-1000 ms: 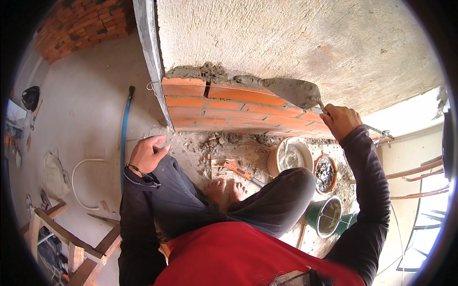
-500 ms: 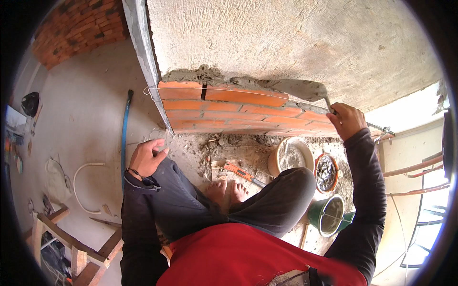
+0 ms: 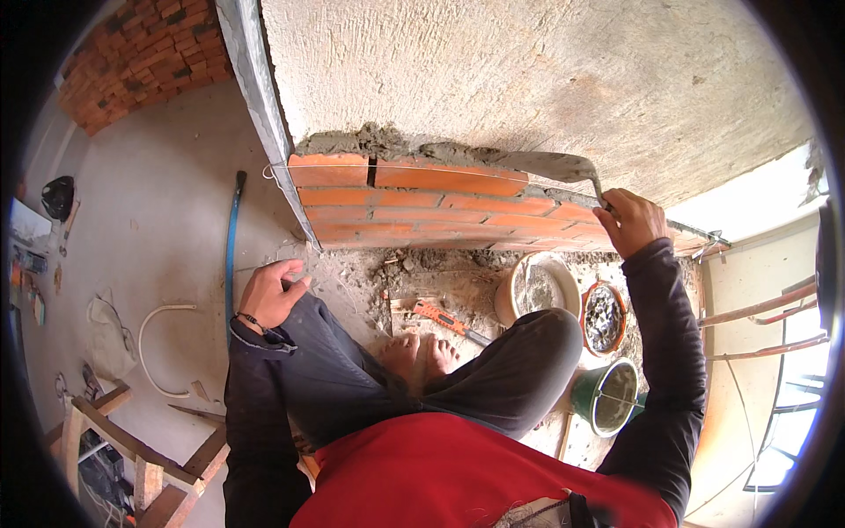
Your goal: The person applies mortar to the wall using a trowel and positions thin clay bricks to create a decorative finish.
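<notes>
The right hand (image 3: pixel 635 222) is closed around the handle of a trowel (image 3: pixel 550 165), whose blade lies flat on the wet mortar (image 3: pixel 387 141) on top of the low brick wall (image 3: pixel 422 198). The left hand (image 3: pixel 268 295), loosely curled and holding nothing, rests on the person's left knee (image 3: pixel 304 321). A white bucket (image 3: pixel 537 286) stands near the wall's foot.

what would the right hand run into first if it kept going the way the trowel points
Likely the mortar heaped on the brick wall: the right hand aims its trowel leftward along the top course, though depth is unclear.
</notes>
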The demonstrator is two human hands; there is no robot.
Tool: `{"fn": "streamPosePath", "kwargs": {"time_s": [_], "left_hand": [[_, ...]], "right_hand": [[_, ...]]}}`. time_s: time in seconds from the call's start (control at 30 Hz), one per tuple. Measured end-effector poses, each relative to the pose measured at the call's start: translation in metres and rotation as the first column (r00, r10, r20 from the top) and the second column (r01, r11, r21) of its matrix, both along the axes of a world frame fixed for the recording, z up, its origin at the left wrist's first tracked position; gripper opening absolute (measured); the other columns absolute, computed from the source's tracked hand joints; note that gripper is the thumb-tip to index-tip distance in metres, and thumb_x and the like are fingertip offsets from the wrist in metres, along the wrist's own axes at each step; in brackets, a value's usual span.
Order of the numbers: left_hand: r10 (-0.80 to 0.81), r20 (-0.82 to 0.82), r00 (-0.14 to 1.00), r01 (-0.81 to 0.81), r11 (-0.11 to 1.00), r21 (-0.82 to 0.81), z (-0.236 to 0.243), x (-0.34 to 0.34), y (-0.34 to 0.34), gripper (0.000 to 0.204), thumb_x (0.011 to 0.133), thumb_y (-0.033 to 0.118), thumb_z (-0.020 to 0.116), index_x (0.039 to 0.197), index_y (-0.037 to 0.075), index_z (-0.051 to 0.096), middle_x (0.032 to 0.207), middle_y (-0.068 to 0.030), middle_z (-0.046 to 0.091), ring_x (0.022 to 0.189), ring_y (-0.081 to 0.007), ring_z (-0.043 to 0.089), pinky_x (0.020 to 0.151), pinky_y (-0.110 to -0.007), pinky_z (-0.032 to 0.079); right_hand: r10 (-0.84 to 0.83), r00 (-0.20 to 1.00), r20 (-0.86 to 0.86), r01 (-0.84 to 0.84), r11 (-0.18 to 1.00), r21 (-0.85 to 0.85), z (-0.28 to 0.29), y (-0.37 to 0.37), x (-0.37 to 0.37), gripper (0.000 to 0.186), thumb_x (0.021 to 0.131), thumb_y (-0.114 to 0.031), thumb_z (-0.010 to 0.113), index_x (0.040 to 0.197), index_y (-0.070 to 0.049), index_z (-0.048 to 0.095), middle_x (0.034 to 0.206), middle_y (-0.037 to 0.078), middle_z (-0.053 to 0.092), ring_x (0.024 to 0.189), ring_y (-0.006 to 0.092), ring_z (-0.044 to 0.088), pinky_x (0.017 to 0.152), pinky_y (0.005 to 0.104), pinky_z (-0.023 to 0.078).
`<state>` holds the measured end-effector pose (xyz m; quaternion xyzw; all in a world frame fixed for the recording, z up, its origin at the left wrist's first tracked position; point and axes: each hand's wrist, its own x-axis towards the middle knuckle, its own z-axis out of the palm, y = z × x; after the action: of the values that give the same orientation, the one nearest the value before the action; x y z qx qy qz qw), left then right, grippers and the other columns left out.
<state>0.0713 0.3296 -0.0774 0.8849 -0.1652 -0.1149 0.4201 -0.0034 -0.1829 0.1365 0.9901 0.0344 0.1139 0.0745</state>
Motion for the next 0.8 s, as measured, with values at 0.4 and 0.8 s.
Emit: {"fn": "streamPosePath", "kwargs": {"time_s": [0.4,0.8], "left_hand": [[0.017,-0.017,1.0,-0.017,1.0,0.02,0.007,-0.003,-0.003,0.042,0.085,0.025,0.07,0.114,-0.005,0.064,0.105,-0.0196,0.07,0.087,-0.0265,0.07,0.079,-0.035,0.054],[0.026,0.006,1.0,-0.026,0.998,0.049,0.005,-0.003,-0.002,0.042,0.085,0.026,0.07,0.114,-0.003,0.065,0.104,-0.0179,0.07,0.089,-0.0256,0.069,0.079,-0.035,0.053]], "right_hand": [[0.028,0.964,0.264,0.0,0.994,-0.105,-0.041,0.015,0.007,0.022,0.079,-0.028,0.074,0.088,-0.012,0.062,0.076,0.002,0.061,0.069,0.0253,0.06,0.063,0.0387,0.049],[0.098,0.972,0.214,-0.104,0.994,0.018,-0.053,0.063,0.021,0.02,0.08,-0.029,0.074,0.086,-0.014,0.063,0.075,0.0,0.061,0.069,0.0231,0.062,0.061,0.0369,0.049]]}}
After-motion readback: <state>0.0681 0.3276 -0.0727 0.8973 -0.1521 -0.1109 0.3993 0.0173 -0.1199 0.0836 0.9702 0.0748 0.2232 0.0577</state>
